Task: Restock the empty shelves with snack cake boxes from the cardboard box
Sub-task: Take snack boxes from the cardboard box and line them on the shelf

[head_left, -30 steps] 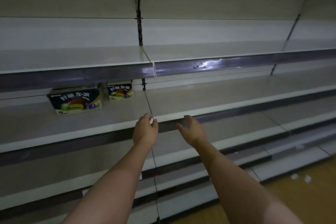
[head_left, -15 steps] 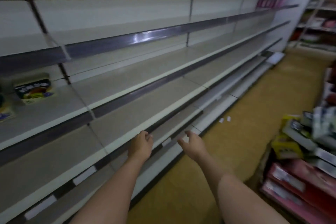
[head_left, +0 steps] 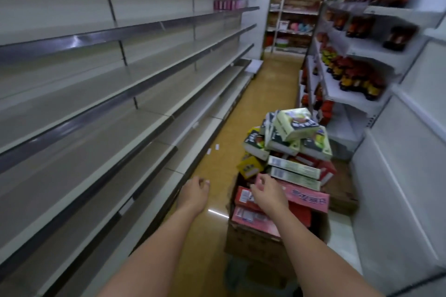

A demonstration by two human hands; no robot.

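Partly hidden behind the right forearm, the cardboard box (head_left: pixel 251 239) stands on the yellowish floor (head_left: pixel 272 84) of a dim shop aisle, its lower part blurred and its contents overflowing. Long bare shelves (head_left: pixel 101 94) run down the left side, and blurred bottles (head_left: pixel 357 79) line the racks opposite. Snack cake boxes (head_left: pixel 294 125) are heaped at mixed angles above pink cartons (head_left: pixel 306 196); the left hand (head_left: pixel 194 194) hangs loosely curled and holds nothing, and the right hand (head_left: pixel 266 191), relaxed, hovers over the pink cartons.
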